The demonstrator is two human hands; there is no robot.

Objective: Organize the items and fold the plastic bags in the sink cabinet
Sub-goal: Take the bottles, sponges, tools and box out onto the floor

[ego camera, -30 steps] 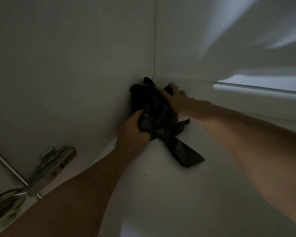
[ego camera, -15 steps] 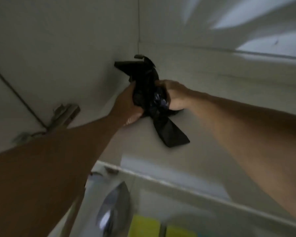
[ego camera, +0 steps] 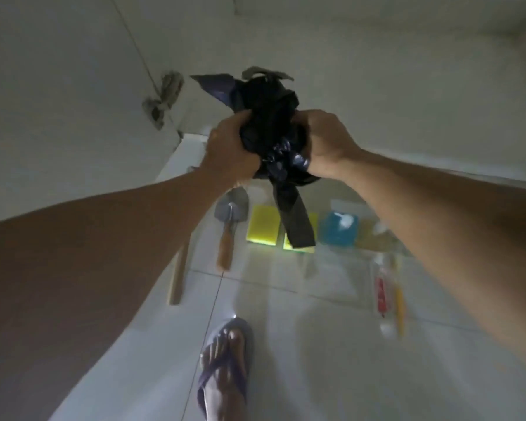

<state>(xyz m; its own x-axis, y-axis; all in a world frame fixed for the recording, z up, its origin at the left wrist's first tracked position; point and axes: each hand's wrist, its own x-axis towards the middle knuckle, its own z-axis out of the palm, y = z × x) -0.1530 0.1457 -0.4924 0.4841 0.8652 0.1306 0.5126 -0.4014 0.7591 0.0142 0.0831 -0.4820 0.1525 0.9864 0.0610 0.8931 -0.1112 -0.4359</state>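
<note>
- The person is drawing the crumpled black plastic bags out of the cabinet's back corner, where a second ago both hands were pressing the bundle against the white wall; it is now hanging in the air between the hands, in front of the open cabinet.
- The view is tipping downward at the same time, so the tiled floor is coming into sight with a small trowel, two yellow sponges, a blue sponge and some tubes laid out in a row.
- This is probably meaning that the bags are the last things being cleared out, and that the folding is not yet begun.
- The left hand is gripping the left flank of the bundle, its fingers curled tightly into the plastic.
- The right hand is gripping the right flank in the same way, knuckles outward, fingers closed round the wad.
- A flat strip of bag is dangling below the hands, and a pointed corner is sticking out to the upper left.
- The picture is dim and blurred, so whether this is one bag or several is hard to tell.
- A foot in a blue sandal is resting on the floor below.
</note>
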